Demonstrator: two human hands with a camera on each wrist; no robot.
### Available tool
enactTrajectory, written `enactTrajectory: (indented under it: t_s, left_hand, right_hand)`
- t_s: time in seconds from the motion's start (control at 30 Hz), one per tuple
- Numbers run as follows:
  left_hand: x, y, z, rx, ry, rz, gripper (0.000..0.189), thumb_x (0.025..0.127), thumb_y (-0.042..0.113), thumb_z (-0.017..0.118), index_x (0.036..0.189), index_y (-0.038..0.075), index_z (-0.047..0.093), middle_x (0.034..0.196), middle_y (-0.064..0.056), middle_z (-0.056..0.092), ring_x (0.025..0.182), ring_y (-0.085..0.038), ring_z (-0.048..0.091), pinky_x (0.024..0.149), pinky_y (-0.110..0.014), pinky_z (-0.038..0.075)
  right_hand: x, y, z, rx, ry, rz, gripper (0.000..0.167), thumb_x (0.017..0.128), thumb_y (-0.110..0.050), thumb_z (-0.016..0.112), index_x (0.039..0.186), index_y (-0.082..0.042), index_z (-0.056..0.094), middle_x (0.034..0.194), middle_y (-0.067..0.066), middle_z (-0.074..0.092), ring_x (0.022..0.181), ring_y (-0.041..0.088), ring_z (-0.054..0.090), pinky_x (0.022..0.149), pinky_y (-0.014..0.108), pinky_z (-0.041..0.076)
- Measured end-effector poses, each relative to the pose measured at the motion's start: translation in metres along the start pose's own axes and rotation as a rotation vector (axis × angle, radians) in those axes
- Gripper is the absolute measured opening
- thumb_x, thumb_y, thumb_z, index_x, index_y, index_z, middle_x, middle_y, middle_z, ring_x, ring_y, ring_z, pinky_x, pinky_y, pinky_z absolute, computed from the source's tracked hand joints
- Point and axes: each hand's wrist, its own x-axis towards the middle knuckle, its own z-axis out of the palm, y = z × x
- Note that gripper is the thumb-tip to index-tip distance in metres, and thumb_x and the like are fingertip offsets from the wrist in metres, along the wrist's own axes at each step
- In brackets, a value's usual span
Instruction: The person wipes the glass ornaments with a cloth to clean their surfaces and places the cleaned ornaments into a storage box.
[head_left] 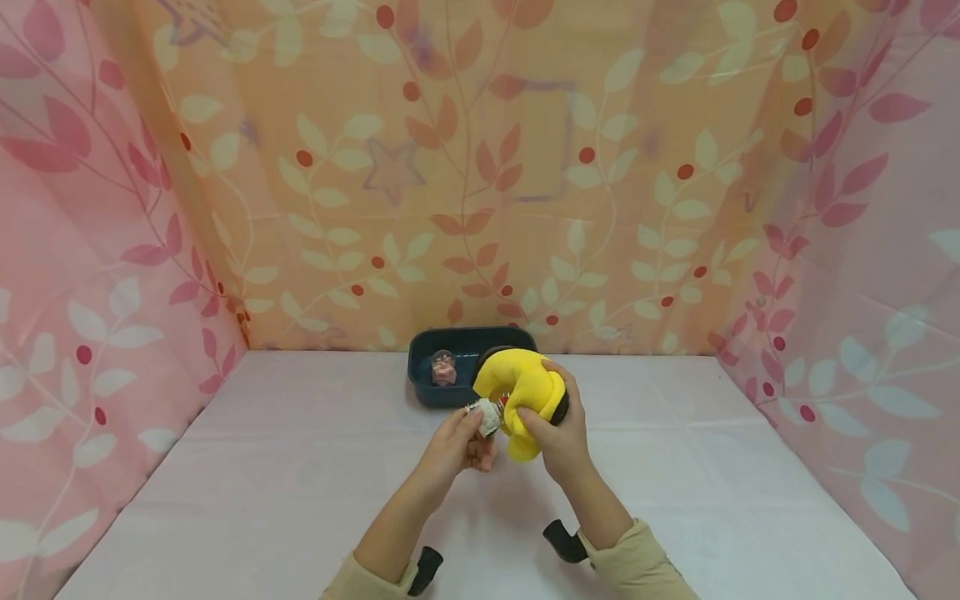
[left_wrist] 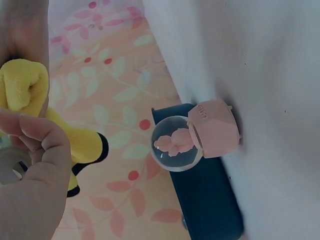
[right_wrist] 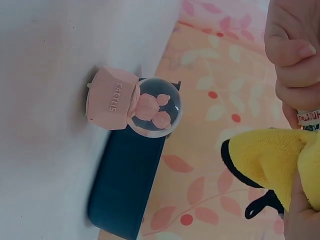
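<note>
In the head view my left hand (head_left: 452, 446) grips a small white object with red and dark lettering (head_left: 486, 417); its kind I cannot tell, as fingers hide much of it. My right hand (head_left: 558, 429) pinches a folded yellow plush cloth (head_left: 528, 379) with black edging, bunched up against the white object. A black loop (right_wrist: 256, 209) hangs from the cloth in the right wrist view. Below the hands, a pink snow globe (left_wrist: 215, 130) with raised lettering on its base stands upright on the table. Pink figures show inside its clear dome.
A dark blue bin (head_left: 431, 396) stands at the table's back, behind the snow globe. Inside its left part sits another small pink globe (head_left: 444, 368). The white-covered table (head_left: 300, 467) is bounded by a patterned orange curtain (head_left: 465, 183) and pink side curtains.
</note>
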Motion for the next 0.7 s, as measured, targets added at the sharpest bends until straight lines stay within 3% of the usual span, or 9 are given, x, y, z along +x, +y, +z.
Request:
enactTrajectory:
  t_s: [0.13,0.4,0.57,0.7]
  left_hand:
    - [0.0,-0.001,-0.002,-0.025,-0.043,0.005,0.05,0.105,0.046,0.032,0.108,-0.001,0.048,0.076,-0.005,0.053,0.063,-0.013,0.051,0.064,-0.024,0.048]
    - [-0.001,-0.004,-0.006,-0.187,-0.157,-0.04,0.053,0.106,0.047,0.019,0.109,0.002,0.046,0.073,-0.002,0.051,0.058,-0.011,0.049,0.061,-0.023,0.047]
    - [-0.002,-0.004,-0.006,-0.236,-0.193,-0.054,0.06,0.104,0.053,0.013,0.11,0.002,0.045,0.071,-0.002,0.05,0.057,-0.011,0.048,0.059,-0.022,0.046]
    - [-0.002,-0.003,-0.007,-0.264,-0.178,-0.068,0.064,0.104,0.053,0.009,0.102,0.002,0.048,0.07,-0.002,0.05,0.056,-0.011,0.048,0.057,-0.022,0.046]
  right_hand:
    - [0.001,0.0,-0.001,0.08,0.011,0.018,0.063,0.076,0.007,0.06,0.135,-0.004,0.041,0.113,0.008,0.049,0.092,0.018,0.053,0.079,0.027,0.051]
    - [0.002,-0.002,-0.004,0.147,0.086,0.041,0.055,0.078,0.011,0.056,0.13,-0.003,0.045,0.107,0.006,0.052,0.087,0.016,0.053,0.075,0.026,0.05]
    - [0.003,-0.001,-0.007,0.186,0.082,0.066,0.054,0.079,0.009,0.055,0.129,-0.01,0.045,0.107,0.004,0.051,0.088,0.016,0.052,0.076,0.027,0.05]
    - [0.002,-0.001,-0.011,0.247,0.005,-0.016,0.06,0.078,0.006,0.054,0.131,-0.02,0.044,0.11,0.003,0.049,0.091,0.014,0.051,0.078,0.025,0.049]
